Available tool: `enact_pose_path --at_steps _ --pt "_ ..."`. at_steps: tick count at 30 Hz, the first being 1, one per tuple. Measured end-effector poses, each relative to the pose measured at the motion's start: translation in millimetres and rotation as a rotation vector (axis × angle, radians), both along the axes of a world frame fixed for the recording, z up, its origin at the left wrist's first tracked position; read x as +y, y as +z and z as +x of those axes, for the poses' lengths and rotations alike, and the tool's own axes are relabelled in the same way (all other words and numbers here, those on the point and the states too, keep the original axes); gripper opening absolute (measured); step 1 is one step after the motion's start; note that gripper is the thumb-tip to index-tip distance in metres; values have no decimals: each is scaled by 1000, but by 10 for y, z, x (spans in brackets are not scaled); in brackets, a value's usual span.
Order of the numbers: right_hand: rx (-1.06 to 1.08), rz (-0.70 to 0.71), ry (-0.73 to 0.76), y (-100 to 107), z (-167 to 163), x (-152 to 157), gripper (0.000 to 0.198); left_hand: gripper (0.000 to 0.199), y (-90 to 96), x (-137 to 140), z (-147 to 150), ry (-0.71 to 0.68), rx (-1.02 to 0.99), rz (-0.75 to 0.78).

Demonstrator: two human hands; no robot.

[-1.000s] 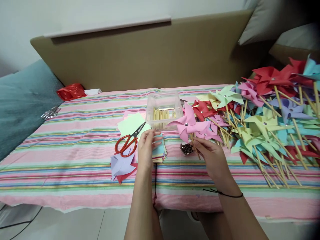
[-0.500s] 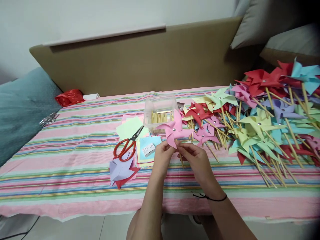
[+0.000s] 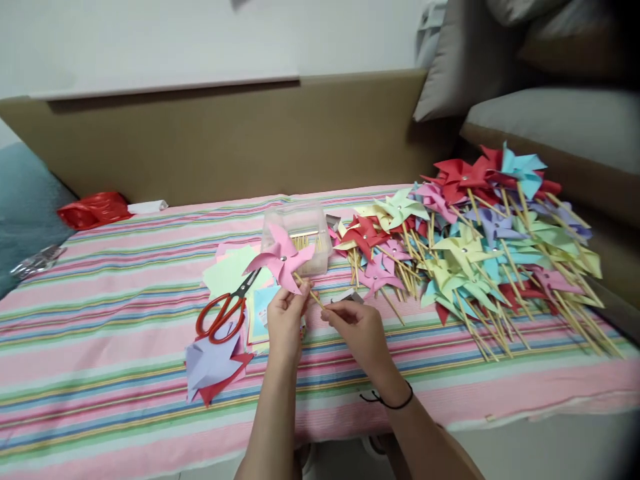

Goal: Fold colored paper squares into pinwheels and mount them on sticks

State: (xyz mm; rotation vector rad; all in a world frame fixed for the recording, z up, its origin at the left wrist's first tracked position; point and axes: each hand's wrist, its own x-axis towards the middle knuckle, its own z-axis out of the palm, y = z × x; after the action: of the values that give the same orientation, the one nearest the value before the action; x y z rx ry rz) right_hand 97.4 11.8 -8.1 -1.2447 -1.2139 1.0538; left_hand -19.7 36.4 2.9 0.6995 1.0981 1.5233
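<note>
A pink paper pinwheel (image 3: pixel 283 257) with a silver centre stands out above my hands, tilted to the left on its thin wooden stick (image 3: pixel 316 297). My left hand (image 3: pixel 287 319) is closed around the stick's upper part, right beneath the blades. At the stick's lower end, the thumb and forefinger of my right hand (image 3: pixel 356 330) pinch it. Just behind the pinwheel is a clear plastic box (image 3: pixel 320 257) containing several short sticks. Red-handled scissors (image 3: pixel 223 316) lie left of my left hand, over light green paper (image 3: pixel 227 273).
Finished pinwheels (image 3: pixel 465 250) in many colours are heaped on the right of the striped cloth (image 3: pixel 125 280). Purple cut paper (image 3: pixel 213 365) lies at front left, blue squares (image 3: pixel 263 308) beside the scissors. A red plastic bag (image 3: pixel 95 210) sits at back left, against a brown board (image 3: pixel 240 140).
My right hand has slid away from my left, down to the stick's lower end. The pinwheel now leans further left. The whole view has turned to the right.
</note>
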Motion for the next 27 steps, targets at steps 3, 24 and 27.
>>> enact_pose_path --at_steps 3,24,27 --pt "41 27 -57 22 38 25 8 32 16 -4 69 -84 77 5" --pt "-189 186 -1039 44 2261 -731 37 41 -155 -10 430 -364 134 42" --pt "-408 28 -980 -143 2499 -939 42 40 -222 33 417 -355 132 44"
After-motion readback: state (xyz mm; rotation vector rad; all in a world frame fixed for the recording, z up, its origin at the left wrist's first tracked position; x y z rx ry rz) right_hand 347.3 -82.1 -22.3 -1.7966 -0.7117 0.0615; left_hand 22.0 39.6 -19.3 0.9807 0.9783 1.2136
